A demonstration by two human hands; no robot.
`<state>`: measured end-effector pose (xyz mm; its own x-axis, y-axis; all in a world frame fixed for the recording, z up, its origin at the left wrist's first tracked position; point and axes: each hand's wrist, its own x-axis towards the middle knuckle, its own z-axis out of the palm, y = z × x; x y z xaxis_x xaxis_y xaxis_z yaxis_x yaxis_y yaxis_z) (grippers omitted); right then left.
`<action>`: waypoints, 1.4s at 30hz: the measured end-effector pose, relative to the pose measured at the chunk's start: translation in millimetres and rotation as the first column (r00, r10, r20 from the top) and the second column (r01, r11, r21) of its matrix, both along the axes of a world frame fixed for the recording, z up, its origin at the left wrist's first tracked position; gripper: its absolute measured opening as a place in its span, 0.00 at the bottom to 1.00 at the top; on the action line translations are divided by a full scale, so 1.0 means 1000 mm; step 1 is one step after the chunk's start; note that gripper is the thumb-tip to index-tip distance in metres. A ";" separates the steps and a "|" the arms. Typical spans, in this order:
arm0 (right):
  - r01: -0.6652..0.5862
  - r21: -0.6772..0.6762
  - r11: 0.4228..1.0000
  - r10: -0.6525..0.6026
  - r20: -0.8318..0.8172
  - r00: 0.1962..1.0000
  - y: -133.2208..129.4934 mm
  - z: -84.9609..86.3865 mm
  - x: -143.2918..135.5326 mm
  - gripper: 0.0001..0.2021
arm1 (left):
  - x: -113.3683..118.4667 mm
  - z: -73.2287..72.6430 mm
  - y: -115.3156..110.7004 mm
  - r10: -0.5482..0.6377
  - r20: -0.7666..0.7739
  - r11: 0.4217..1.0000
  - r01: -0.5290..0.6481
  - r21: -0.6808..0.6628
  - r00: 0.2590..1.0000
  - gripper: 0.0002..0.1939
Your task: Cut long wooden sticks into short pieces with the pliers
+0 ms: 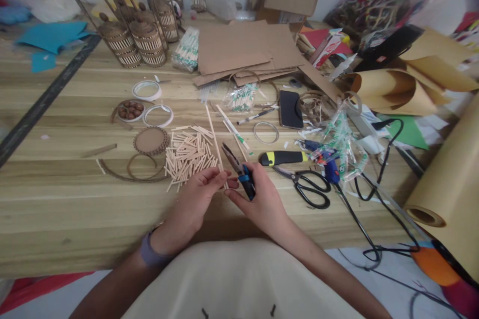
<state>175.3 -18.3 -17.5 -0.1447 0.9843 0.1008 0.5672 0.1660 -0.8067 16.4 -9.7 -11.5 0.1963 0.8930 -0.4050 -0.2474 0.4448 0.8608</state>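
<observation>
My left hand (202,192) is closed on a long, thin wooden stick (214,134), pinched near its lower end by thumb and fingers. The stick points away from me. In my right hand (264,204) is a pair of pliers (245,179) with black and blue handles, its dark jaws up beside the stick and apart from it. The right thumb and a fingertip reach close to the stick's lower end; whether they touch it I cannot tell. Left of the stick lies a pile of short cut sticks (187,157). More long sticks (234,132) lie beyond the pliers, one partly in a printed wrapper.
Right of my hands are a utility knife (283,158), scissors (314,189), a blue glue gun (331,169) with cords, and a phone (291,109). To the left sit a cardboard disc (150,140) and tape rolls (159,115). Lantern-like pieces (147,42) and cardboard sheets (239,45) stand behind.
</observation>
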 end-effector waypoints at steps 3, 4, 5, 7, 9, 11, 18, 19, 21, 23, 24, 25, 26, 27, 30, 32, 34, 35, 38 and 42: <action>-0.017 0.018 1.000 0.017 0.018 1.000 0.000 -0.001 0.000 0.18 | 0.000 0.001 -0.001 0.012 -0.005 1.000 -0.012 -0.004 1.000 0.16; -0.020 0.024 0.999 0.020 0.022 1.000 -0.001 -0.002 0.000 0.18 | 0.001 0.001 -0.001 0.016 -0.004 1.000 -0.016 -0.007 1.000 0.17; -0.021 0.029 0.999 0.020 0.023 1.000 -0.001 -0.002 -0.001 0.18 | 0.001 0.001 -0.002 0.016 -0.002 1.000 -0.016 -0.011 1.000 0.17; -0.021 0.026 0.999 0.020 0.017 1.000 -0.001 -0.002 -0.002 0.17 | 0.001 0.001 -0.003 0.013 0.003 1.000 -0.013 -0.010 1.000 0.16; -0.026 -0.003 1.000 0.026 -0.002 1.000 -0.001 0.001 -0.003 0.17 | 0.000 0.001 -0.004 0.002 0.001 1.000 -0.002 -0.005 1.000 0.15; -0.052 -0.097 0.994 0.048 -0.049 0.998 0.000 0.008 0.000 0.17 | -0.003 0.002 -0.004 -0.020 -0.010 1.000 0.020 -0.003 1.000 0.13; -0.290 -0.540 0.790 0.170 -0.262 0.950 0.005 0.038 0.048 0.12 | -0.025 0.013 0.002 -0.127 -0.276 0.982 0.160 0.099 0.953 0.15; -0.323 -0.584 0.745 0.187 -0.283 0.941 0.005 0.041 0.055 0.12 | -0.027 0.015 0.003 -0.161 -0.296 0.976 0.197 0.095 0.942 0.15; -0.362 -0.653 0.665 0.190 -0.321 0.928 0.006 0.044 0.064 0.13 | -0.030 0.016 0.003 -0.224 -0.298 0.964 0.256 0.070 0.928 0.15; -0.367 -0.706 0.606 0.160 -0.344 0.925 0.006 0.046 0.067 0.13 | -0.029 0.015 0.003 -0.275 -0.277 0.953 0.298 0.045 0.921 0.15; -0.367 -0.725 0.582 0.146 -0.351 0.925 0.007 0.047 0.066 0.13 | -0.029 0.015 0.002 -0.298 -0.262 0.947 0.318 0.039 0.918 0.14; -0.371 -0.742 0.559 0.136 -0.360 0.923 0.007 0.048 0.064 0.13 | -0.027 0.014 0.002 -0.319 -0.246 0.940 0.338 0.038 0.915 0.14; -0.380 -0.754 0.535 0.129 -0.372 0.919 0.008 0.048 0.062 0.14 | -0.026 0.013 0.001 -0.336 -0.233 0.934 0.354 0.041 0.913 0.14; -0.393 -0.762 0.515 0.125 -0.388 0.913 0.008 0.049 0.060 0.14 | -0.025 0.013 0.001 -0.350 -0.221 0.929 0.368 0.044 0.911 0.14; -0.429 -0.762 0.485 0.114 -0.431 0.895 0.012 0.050 0.055 0.12 | -0.023 0.013 -0.001 -0.377 -0.199 0.917 0.394 0.058 0.905 0.14; -0.441 -0.759 0.478 0.129 -0.436 0.891 0.014 0.051 0.053 0.11 | -0.021 0.014 -0.001 -0.392 -0.179 0.910 0.408 0.065 0.902 0.14; -0.451 -0.757 0.472 0.157 -0.432 0.888 0.015 0.051 0.052 0.11 | -0.020 0.015 -0.001 -0.405 -0.137 0.906 0.417 0.072 0.904 0.14; -0.457 -0.756 0.469 0.169 -0.432 0.886 0.016 0.051 0.051 0.11 | -0.019 0.016 -0.001 -0.411 -0.115 0.904 0.420 0.073 0.904 0.14; -0.471 -0.750 0.465 0.189 -0.436 0.880 0.017 0.052 0.048 0.10 | -0.017 0.018 -0.001 -0.430 -0.070 0.897 0.435 0.076 0.900 0.14; -0.491 -0.738 0.463 0.215 -0.444 0.870 0.018 0.053 0.046 0.09 | -0.016 0.017 -0.001 -0.437 -0.056 0.895 0.440 0.073 0.898 0.13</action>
